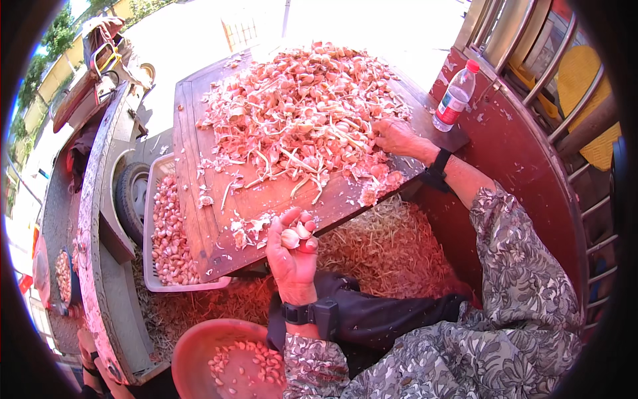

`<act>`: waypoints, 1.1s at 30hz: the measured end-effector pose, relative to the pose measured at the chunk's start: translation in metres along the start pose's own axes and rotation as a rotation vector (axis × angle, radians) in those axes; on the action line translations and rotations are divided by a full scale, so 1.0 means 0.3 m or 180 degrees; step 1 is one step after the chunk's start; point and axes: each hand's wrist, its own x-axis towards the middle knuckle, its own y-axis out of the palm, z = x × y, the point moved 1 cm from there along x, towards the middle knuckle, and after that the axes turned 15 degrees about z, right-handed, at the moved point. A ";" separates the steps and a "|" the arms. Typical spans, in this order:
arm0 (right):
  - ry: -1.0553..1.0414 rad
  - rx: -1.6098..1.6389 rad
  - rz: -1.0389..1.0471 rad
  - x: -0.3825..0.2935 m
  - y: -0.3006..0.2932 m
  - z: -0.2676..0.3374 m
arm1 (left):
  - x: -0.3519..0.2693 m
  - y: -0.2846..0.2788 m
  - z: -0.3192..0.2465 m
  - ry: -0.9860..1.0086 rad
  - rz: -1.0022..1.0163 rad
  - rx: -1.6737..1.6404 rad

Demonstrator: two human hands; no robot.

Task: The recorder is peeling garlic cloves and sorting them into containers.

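A large heap of garlic cloves, skins and dry stalks (304,109) covers much of a wooden board (199,199). My left hand (294,259), palm up at the board's near edge, has its fingers curled around several garlic cloves (290,238). Loose papery skins (249,230) lie on the wood beside it. At the right side of the heap, my right hand (401,138) reaches in with bent fingertips among the cloves. Whether those fingertips grip anything is not clear. Both wrists wear black straps.
A plastic crate of cloves (149,249) stands left of the board, a red basin with cloves (199,344) below. A water bottle (454,96) stands at the right. Metal vehicle sides (94,239) flank the left; another person's hand (87,340) shows lower left. Straw (384,249) covers the floor.
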 end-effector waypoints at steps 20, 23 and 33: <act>-0.1251 0.1833 0.0543 -0.270 -0.057 0.549 | -0.021 0.103 0.035 0.0030 0.0157 0.2102; -0.1565 0.1385 0.0531 -0.276 -0.041 0.618 | -0.027 0.108 0.038 0.0054 0.0181 0.2458; -0.1642 0.0673 0.0945 -0.271 -0.006 0.672 | -0.057 0.147 0.037 0.0098 0.0149 0.3379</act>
